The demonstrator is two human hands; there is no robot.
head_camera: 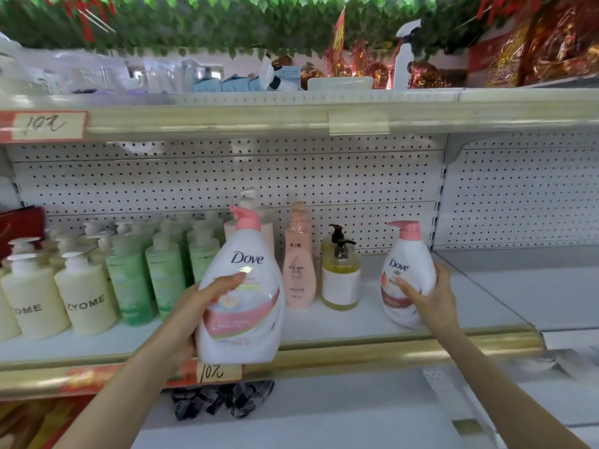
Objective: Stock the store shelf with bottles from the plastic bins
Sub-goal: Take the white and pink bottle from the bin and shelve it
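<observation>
Head view: left hand (pixel 191 309) wraps fingers round big Dove bottle (pixel 241 296) (pink cap (pixel 248 218)), held up in front of shelf (pixel 350 325) edge; right hand (pixel 436 299) grips second Dove bottle (pixel 405 270), tilted, on shelf near yellow soap bottle (pixel 340 280)

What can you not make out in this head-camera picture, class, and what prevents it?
Head view:
- Plastic bins: outside the frame.
- Pale bottle behind the left Dove bottle: body hidden by it.
- Left Dove bottle's label: partly covered by the left hand, small print blurred.
- Label of the right Dove bottle: partly covered by the right hand.
- Top-shelf goods: blurred.
- Cream bottle at the left edge: cut off.
</observation>
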